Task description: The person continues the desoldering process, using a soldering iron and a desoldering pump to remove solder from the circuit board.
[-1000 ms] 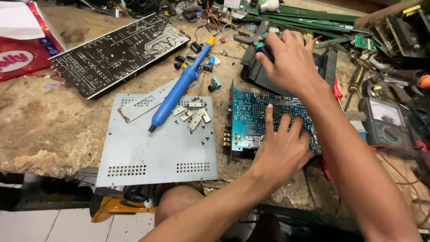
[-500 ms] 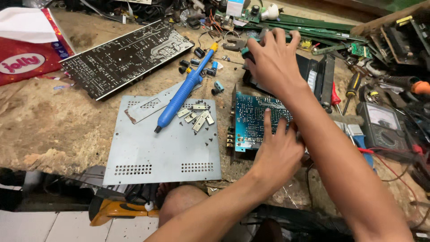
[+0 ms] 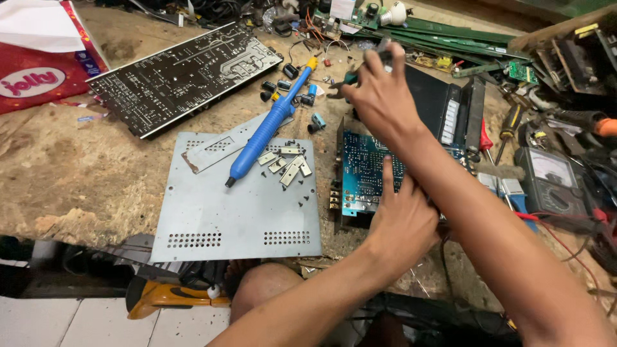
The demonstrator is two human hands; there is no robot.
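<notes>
A red tissue box [image 3: 35, 61] sits at the far left of the counter [image 3: 71, 167]. Beside it a long dark circuit board [image 3: 183, 77] lies at a slant. Nearer the edge is a grey metal cover plate [image 3: 241, 209], carrying a blue desoldering pump [image 3: 270, 125] and a few small metal brackets [image 3: 286, 164]; loose capacitors [image 3: 283, 87] lie just past the pump's tip. Right of the plate is a blue circuit board [image 3: 363, 170] seated in a black chassis [image 3: 430, 103]. The left hand [image 3: 402, 218] rests on the near end of this board, fingers flat and spread, pinning it down without gripping. The right hand [image 3: 382, 93] is over the far end of the chassis, fingers curled around a small dark tool [image 3: 350, 78] with green handles. Further right lie a red-handled screwdriver [image 3: 485, 138] and a grey multimeter [image 3: 556, 177], with green boards [image 3: 450, 32] behind.
</notes>
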